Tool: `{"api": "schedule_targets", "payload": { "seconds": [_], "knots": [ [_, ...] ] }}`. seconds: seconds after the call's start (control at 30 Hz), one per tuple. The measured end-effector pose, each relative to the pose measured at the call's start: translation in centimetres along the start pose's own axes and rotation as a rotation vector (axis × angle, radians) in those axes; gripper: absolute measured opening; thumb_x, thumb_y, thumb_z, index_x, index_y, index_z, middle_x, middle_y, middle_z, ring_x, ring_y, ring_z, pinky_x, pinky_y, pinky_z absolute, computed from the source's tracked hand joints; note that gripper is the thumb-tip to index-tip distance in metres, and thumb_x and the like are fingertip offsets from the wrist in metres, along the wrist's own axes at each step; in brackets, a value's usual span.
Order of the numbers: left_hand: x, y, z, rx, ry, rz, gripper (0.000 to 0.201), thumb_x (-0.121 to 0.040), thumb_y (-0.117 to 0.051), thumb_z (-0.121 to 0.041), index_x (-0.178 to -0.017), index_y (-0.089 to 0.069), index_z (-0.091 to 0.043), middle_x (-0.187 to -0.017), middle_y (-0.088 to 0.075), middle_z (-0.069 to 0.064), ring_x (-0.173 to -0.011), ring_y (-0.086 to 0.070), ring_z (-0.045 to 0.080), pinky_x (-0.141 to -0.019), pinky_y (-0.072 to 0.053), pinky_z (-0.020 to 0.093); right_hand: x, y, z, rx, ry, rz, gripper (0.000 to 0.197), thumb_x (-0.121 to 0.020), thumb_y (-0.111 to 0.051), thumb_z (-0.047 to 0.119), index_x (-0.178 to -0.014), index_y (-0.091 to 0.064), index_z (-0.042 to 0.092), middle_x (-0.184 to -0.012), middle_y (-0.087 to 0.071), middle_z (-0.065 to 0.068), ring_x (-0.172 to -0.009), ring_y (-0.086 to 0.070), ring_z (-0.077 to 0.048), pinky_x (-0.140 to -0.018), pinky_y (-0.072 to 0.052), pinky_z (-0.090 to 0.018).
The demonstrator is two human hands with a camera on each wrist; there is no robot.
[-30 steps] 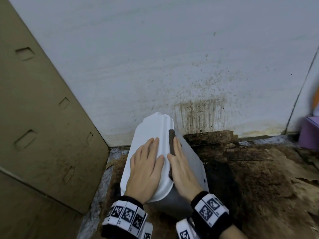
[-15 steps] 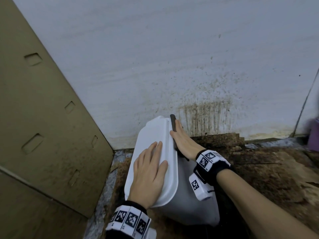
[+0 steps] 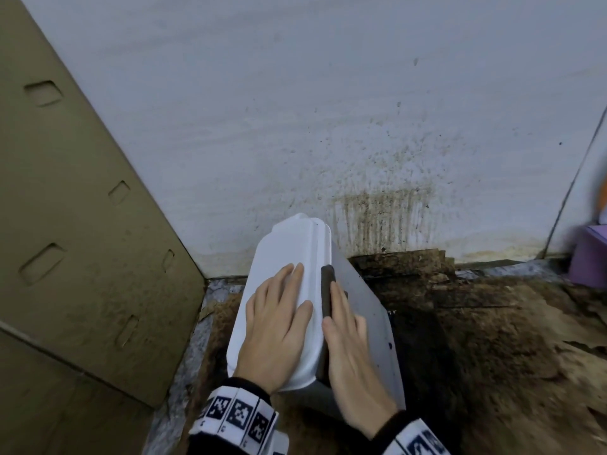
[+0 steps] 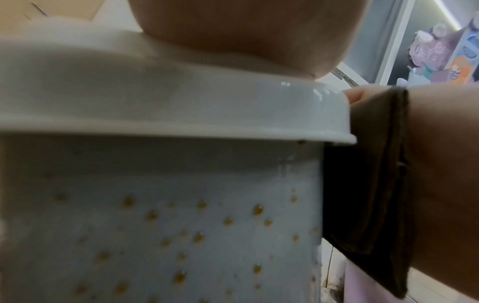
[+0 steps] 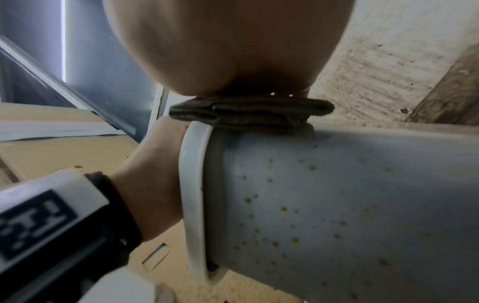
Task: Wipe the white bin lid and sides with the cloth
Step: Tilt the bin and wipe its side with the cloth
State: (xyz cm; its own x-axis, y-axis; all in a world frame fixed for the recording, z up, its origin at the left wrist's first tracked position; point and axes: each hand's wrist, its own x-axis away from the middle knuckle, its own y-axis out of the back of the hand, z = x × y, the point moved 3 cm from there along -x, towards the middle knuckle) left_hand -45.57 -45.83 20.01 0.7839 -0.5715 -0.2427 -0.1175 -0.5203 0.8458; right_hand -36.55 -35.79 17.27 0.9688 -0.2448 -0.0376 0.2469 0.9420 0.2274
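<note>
The white bin (image 3: 368, 310) stands near the wall, its lid (image 3: 292, 244) facing up. My left hand (image 3: 279, 323) lies flat on the lid with straight fingers. My right hand (image 3: 348, 343) presses a folded dark brown cloth (image 3: 326, 290) flat against the bin's right side, just under the lid rim. In the left wrist view the cloth (image 4: 368, 184) sits between that side and my right hand (image 4: 445, 184). The near bin wall (image 4: 181, 225) carries several brown spots. In the right wrist view the cloth (image 5: 249, 112) lies on the bin side (image 5: 337, 205) beside the lid rim (image 5: 194, 194).
A tall cardboard panel (image 3: 82, 224) leans at the left, close to the bin. The white wall (image 3: 328, 110) behind has brown stains above the floor. Dirty brown cardboard (image 3: 492, 339) covers the floor to the right. A purple box (image 3: 588, 264) sits at the far right.
My right hand pushed the cloth along the bin's side to its far end, then drew it back toward me. The left hand stayed flat on the lid.
</note>
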Motion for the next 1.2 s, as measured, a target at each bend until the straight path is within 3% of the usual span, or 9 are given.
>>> {"api": "schedule_targets", "payload": {
  "seconds": [0.2,0.37,0.43,0.5,0.57,0.63,0.83,1.03,1.2],
  "knots": [
    [-0.2,0.0,-1.0,-0.011,-0.006,0.019,0.065,-0.092,-0.010,-0.056,-0.155,-0.012,-0.043,-0.161,-0.018,-0.019,-0.145,-0.013,0.000,-0.120,-0.011,0.031,-3.1,1.7,-0.9,0.100,0.014,0.008,0.052,-0.109,-0.014,0.043,-0.154,0.012,0.049,-0.161,0.018,0.033,-0.148,0.017,0.010,-0.127,0.002,-0.034],
    [-0.2,0.0,-1.2,0.008,0.000,0.035,0.065,-0.092,-0.010,-0.057,-0.156,-0.011,-0.044,-0.161,-0.016,-0.021,-0.145,-0.012,0.001,-0.121,-0.013,0.035,-7.6,3.9,-0.3,0.275,0.129,0.092,0.053,-0.110,-0.014,0.037,-0.156,0.014,0.041,-0.161,0.023,0.027,-0.146,0.022,0.010,-0.125,0.005,-0.032],
    [-0.2,0.2,-1.1,0.009,0.008,0.028,0.066,-0.092,-0.010,-0.057,-0.156,-0.013,-0.043,-0.161,-0.017,-0.021,-0.144,-0.013,0.002,-0.121,-0.013,0.034,-9.8,4.5,-0.7,0.397,0.157,0.118,0.053,-0.109,-0.014,0.038,-0.160,-0.002,0.035,-0.164,0.022,0.023,-0.150,0.022,0.000,-0.125,-0.001,-0.040],
    [-0.2,0.2,-1.1,0.008,0.012,0.026,0.066,-0.092,-0.011,-0.057,-0.156,-0.014,-0.042,-0.160,-0.017,-0.020,-0.143,-0.013,0.002,-0.120,-0.012,0.032,-11.8,5.0,-0.9,0.573,0.181,0.176,0.038,-0.109,-0.020,0.034,-0.138,-0.042,0.020,-0.166,0.018,0.017,-0.153,0.021,-0.014,-0.123,-0.011,-0.048],
    [-0.2,0.2,-1.1,0.012,0.012,0.030,0.066,-0.092,-0.011,-0.057,-0.156,-0.014,-0.042,-0.160,-0.017,-0.021,-0.143,-0.013,0.002,-0.120,-0.012,0.032,-13.2,5.3,-0.5,0.761,0.220,0.182,0.025,-0.108,-0.027,0.024,-0.111,-0.047,0.010,-0.169,0.013,0.004,-0.154,0.019,-0.026,-0.121,-0.016,-0.055],
    [-0.3,0.2,-1.1,0.012,0.014,0.035,0.066,-0.093,-0.012,-0.057,-0.157,-0.014,-0.042,-0.160,-0.017,-0.021,-0.143,-0.012,0.002,-0.121,-0.012,0.033,-14.3,5.7,0.0,0.840,0.250,0.153,0.024,-0.106,-0.023,0.022,-0.108,-0.043,0.010,-0.169,0.006,-0.007,-0.155,0.011,-0.033,-0.119,-0.017,-0.057],
    [-0.4,0.2,-1.1,0.015,0.017,0.036,0.066,-0.093,-0.013,-0.056,-0.157,-0.015,-0.040,-0.160,-0.018,-0.020,-0.143,-0.012,0.002,-0.121,-0.012,0.034,-15.8,6.5,1.4,0.656,0.080,0.059,0.049,-0.108,-0.021,0.034,-0.156,-0.020,0.027,-0.164,-0.017,0.005,-0.147,-0.022,-0.024,-0.117,-0.025,-0.048],
    [-0.4,0.2,-1.4,0.014,0.011,0.028,0.065,-0.093,-0.015,-0.056,-0.156,-0.018,-0.041,-0.159,-0.018,-0.022,-0.143,-0.011,0.000,-0.120,-0.011,0.030,-15.7,6.7,0.3,0.634,0.115,0.040,0.064,-0.093,-0.009,0.051,-0.150,-0.025,0.029,-0.157,-0.024,0.005,-0.141,-0.028,-0.023,-0.113,-0.033,-0.051],
    [-0.4,0.2,-1.4,0.008,0.013,0.026,0.065,-0.093,-0.015,-0.056,-0.156,-0.018,-0.041,-0.160,-0.018,-0.021,-0.144,-0.013,0.001,-0.120,-0.013,0.033,-11.9,6.0,0.2,0.494,0.092,-0.003,0.051,-0.105,-0.019,0.042,-0.155,-0.019,0.034,-0.164,-0.013,0.004,-0.149,-0.014,-0.018,-0.122,-0.021,-0.048]
  ]
}}
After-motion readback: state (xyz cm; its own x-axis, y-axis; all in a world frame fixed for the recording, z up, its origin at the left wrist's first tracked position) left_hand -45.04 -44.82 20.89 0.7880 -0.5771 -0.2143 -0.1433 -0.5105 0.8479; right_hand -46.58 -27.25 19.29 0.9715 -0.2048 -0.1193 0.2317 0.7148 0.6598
